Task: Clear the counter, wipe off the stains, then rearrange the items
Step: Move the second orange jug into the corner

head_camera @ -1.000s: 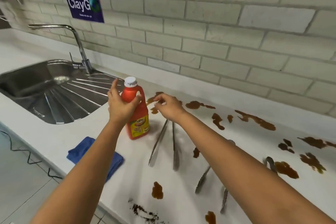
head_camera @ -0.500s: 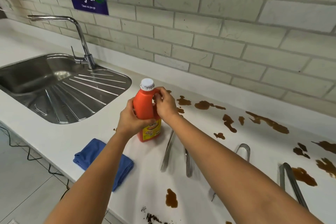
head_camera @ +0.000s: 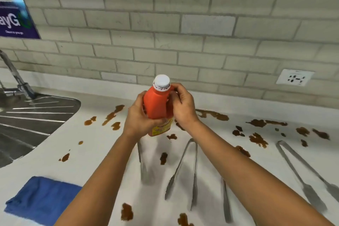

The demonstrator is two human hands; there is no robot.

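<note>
Both hands hold an orange plastic bottle point(head_camera: 156, 104) with a white cap point(head_camera: 161, 82) above the white worktop point(head_camera: 91, 154). The left hand point(head_camera: 139, 117) wraps its fingers point(head_camera: 157, 121) closed around the lower body, over the yellow label (text too blurred to read); the right hand point(head_camera: 182, 105) is curled shut around the handle side near the neck. Brown stains point(head_camera: 256, 138) spatter the worktop from the sink's drainboard point(head_camera: 36, 115) across to the right. Three pairs of metal tongs point(head_camera: 185, 169) lie near the front edge, one partly hidden under the left forearm. A folded blue cloth point(head_camera: 42, 200) lies at the front left, apart from the stains.
</note>
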